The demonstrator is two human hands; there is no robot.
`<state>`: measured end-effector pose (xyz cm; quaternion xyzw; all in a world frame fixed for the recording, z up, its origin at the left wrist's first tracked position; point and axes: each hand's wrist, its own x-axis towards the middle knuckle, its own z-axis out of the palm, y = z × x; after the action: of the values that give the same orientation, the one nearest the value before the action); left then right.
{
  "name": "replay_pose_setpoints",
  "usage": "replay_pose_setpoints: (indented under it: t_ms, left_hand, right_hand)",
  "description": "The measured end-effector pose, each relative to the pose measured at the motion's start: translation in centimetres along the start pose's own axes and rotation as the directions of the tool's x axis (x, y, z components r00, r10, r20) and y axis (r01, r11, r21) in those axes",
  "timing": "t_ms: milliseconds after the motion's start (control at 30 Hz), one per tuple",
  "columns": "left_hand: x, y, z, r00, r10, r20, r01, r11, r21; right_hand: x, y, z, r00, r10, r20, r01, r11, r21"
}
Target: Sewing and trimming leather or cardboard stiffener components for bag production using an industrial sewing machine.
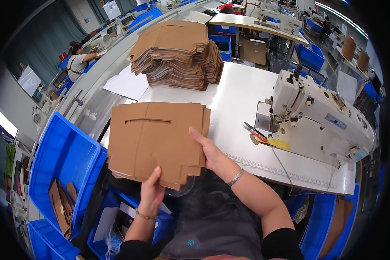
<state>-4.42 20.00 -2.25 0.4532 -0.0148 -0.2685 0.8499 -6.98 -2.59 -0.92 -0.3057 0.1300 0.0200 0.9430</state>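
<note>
The brown stack (149, 145) is held by the left hand (151, 193) on its near edge, the right hand (211, 155) on its right.

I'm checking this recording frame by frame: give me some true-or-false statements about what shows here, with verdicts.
1. The left hand and the right hand both hold the same stack of brown sheets. True.
2. The sewing machine stands to the left of the held stack. False: it stands to the right.
3. A taller brown pile sits beyond the held stack. True.
4. The red-handled snips are in the right hand. False: they lie on the white table, near the machine.
5. Brown pieces stand in the blue bin at the left. True.
6. The right wrist is bare. False: it wears a silver bracelet.
</note>
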Motion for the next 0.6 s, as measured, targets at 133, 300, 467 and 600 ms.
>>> replay_pose_setpoints:
  t_ms: [133,300,467,600]
  left_hand:
    - [-1.9,-2.6,-3.2,0.975,-0.223,-0.015,0.220,0.969,-0.113]
    - [0.7,-6.6,-16.2,0.837,-0.406,0.368,0.323,0.908,0.265]
    - [3.6,-12.3,-21.0,0.991,0.022,0.134,0.041,0.890,-0.453]
    - [5.8,-11.8,-29.3,0.983,-0.145,-0.111,0.064,0.842,-0.535]
  right_hand:
    - [-1.6,-0.6,0.0,0.989,-0.069,-0.130,0.057,0.994,-0.098]
    - [-4.0,-0.6,-0.4,0.972,-0.214,-0.095,0.183,0.947,-0.264]
    - [-6.4,0.2,-2.0,0.915,-0.395,-0.080,0.352,0.881,-0.317]
    - [-8.1,0.1,-1.2,0.836,-0.545,0.067,0.499,0.705,-0.504]
